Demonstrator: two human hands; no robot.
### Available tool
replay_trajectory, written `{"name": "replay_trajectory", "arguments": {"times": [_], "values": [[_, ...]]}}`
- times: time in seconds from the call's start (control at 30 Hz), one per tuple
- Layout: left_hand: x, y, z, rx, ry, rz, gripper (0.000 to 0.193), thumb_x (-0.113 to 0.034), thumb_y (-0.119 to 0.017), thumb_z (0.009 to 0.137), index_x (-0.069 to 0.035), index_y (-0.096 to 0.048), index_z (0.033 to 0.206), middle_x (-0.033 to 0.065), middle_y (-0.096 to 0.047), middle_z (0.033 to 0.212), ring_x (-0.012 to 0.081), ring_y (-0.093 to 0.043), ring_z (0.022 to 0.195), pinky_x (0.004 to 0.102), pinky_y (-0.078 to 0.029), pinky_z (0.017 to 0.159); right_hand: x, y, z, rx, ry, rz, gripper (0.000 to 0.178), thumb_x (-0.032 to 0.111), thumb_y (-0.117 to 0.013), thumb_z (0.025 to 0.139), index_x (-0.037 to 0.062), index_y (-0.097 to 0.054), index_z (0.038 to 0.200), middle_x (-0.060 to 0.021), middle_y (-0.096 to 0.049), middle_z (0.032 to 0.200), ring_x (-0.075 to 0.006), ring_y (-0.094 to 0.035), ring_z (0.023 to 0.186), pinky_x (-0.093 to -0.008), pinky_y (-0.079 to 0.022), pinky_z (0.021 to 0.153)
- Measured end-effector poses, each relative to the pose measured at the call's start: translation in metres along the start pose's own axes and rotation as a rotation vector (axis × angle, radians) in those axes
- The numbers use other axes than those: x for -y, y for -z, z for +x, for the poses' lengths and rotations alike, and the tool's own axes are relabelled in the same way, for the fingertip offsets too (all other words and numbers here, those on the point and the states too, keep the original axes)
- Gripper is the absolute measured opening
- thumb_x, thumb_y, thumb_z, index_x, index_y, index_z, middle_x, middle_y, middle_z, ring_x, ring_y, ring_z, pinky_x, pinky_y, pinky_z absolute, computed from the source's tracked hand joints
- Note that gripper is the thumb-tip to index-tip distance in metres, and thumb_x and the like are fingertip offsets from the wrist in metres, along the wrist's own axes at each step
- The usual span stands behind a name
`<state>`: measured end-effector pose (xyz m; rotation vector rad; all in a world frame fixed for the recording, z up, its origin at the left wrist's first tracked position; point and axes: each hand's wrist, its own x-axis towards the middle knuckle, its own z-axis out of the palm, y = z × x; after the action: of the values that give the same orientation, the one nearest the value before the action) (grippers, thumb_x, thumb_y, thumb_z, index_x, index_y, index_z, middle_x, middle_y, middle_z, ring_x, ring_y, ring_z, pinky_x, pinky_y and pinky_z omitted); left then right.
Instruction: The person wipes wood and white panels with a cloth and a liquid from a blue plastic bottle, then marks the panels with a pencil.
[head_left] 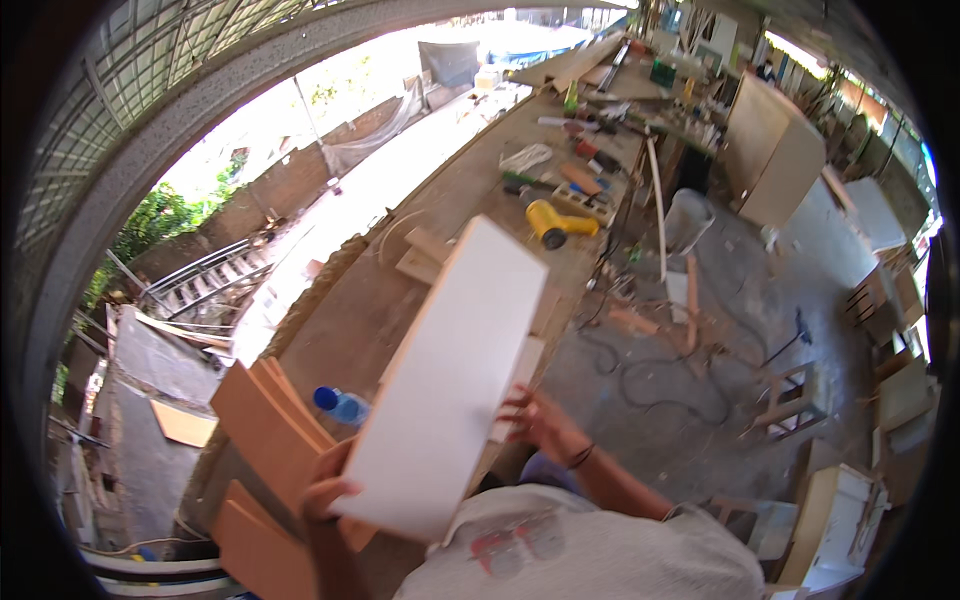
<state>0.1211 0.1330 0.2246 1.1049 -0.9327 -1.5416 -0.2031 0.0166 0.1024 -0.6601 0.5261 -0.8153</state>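
Observation:
A long white board [450, 370] is held at a tilt in front of me, above the workbench. My left hand [328, 482] grips its lower left edge, thumb on the white face. On the right edge, my right hand [540, 420] has its fingers against the board, partly bent around it. Beside the board's left edge lies a plastic bottle with a blue cap [343, 404]. Several curved brown panels [270, 425] rest near my left hand. Beyond the board's far end, a yellow power tool [556, 222] lies on the bench.
The workbench [345, 340] runs away from me, with tools and wood pieces at its far part. To the right, a grey bucket [688, 220], a stool [792, 400] and a looping cable [650, 400] are on the floor. A large pale cabinet [770, 150] stands farther back.

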Motion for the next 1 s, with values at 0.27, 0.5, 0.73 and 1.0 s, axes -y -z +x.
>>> {"name": "replay_trajectory", "arguments": {"times": [0.27, 0.5, 0.73, 1.0], "values": [[0.113, 0.020, 0.116, 0.222, 0.220, -0.210, 0.071, -0.010, -0.060, 0.067, 0.005, -0.044, 0.134, 0.0094, -0.057, 0.123, 0.0177, -0.054, 0.112, 0.0292, -0.041, 0.096, 0.012, 0.066, 0.054, -0.490, -0.123, -0.319, 0.048, 0.017, -0.069, 0.083, 0.0070, -0.047, 0.124, -0.0036, -0.060, 0.103, -0.0151, -0.059, 0.087, -0.0326, -0.049, 0.073], [0.163, 0.050, 0.145, 0.185, 0.437, -0.026, 0.060, -0.017, -0.065, 0.075, 0.002, -0.050, 0.130, 0.0086, -0.061, 0.116, 0.0170, -0.059, 0.105, 0.0284, -0.044, 0.091, -0.001, 0.094, 0.069, -0.533, -0.222, -0.466, 0.047, 0.015, -0.072, 0.080, 0.0040, -0.049, 0.119, -0.0052, -0.063, 0.102, -0.0154, -0.062, 0.087, -0.0307, -0.049, 0.062], [0.179, 0.021, 0.157, -0.345, 0.240, 1.043, 0.042, -0.030, -0.062, 0.084, 0.000, -0.062, 0.113, 0.0243, -0.062, 0.103, 0.0353, -0.060, 0.099, 0.0411, -0.047, 0.086, 0.012, 0.123, 0.080, -0.221, -0.381, -0.952, 0.033, 0.026, -0.070, 0.082, 0.0040, -0.061, 0.105, -0.0070, -0.068, 0.088, -0.0158, -0.065, 0.078, -0.0312, -0.050, 0.062], [0.204, -0.024, 0.133, -0.624, 0.083, 1.245, 0.051, -0.035, -0.068, 0.078, -0.002, -0.058, 0.115, 0.0203, -0.059, 0.105, 0.0385, -0.056, 0.099, 0.0475, -0.043, 0.088, 0.112, 0.120, 0.252, 0.050, -0.008, -1.127, 0.026, 0.028, -0.066, 0.083, 0.0013, -0.067, 0.085, -0.0139, -0.064, 0.071, -0.0189, -0.061, 0.066, -0.0332, -0.046, 0.061]]}}
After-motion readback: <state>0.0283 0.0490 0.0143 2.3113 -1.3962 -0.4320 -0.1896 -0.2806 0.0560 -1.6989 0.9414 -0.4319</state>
